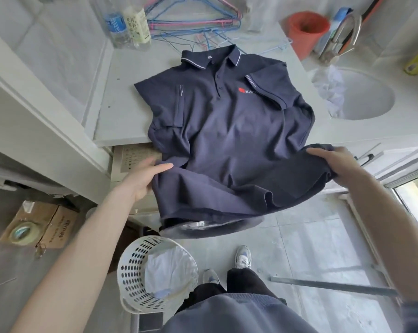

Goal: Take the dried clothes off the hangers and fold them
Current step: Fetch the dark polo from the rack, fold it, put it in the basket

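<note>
Lower left of the frame, cardboard box (42, 224): on the floor, apart from the work.
Left hand (143, 179): thumb on top of the cloth, fingers (152, 162) running under it; it pinches the lower left edge of the polo shirt (227, 131).
Laundry basket (131, 272): on the floor at lower centre, pale cloth inside.
Hangers (193, 20): a loose wire pile at upper centre, beyond the collar; none in the shirt.
Polo shirt: front up on the desk (121, 97), collar toward the top of the frame, both sleeves turned in over the chest, the lower part off the near edge and held up.
Right hand (335, 162): fingers curled over the lower right edge, gripping bunched cloth.
Sink (371, 97): set into the desk at right, just beside the shirt.
Step in hand: folding, judged to be at the bottom-to-collar fold.
Next move calls for: both hands carrying the hem level up to the collar, edges kept matched, the sleeves undisturbed.
</note>
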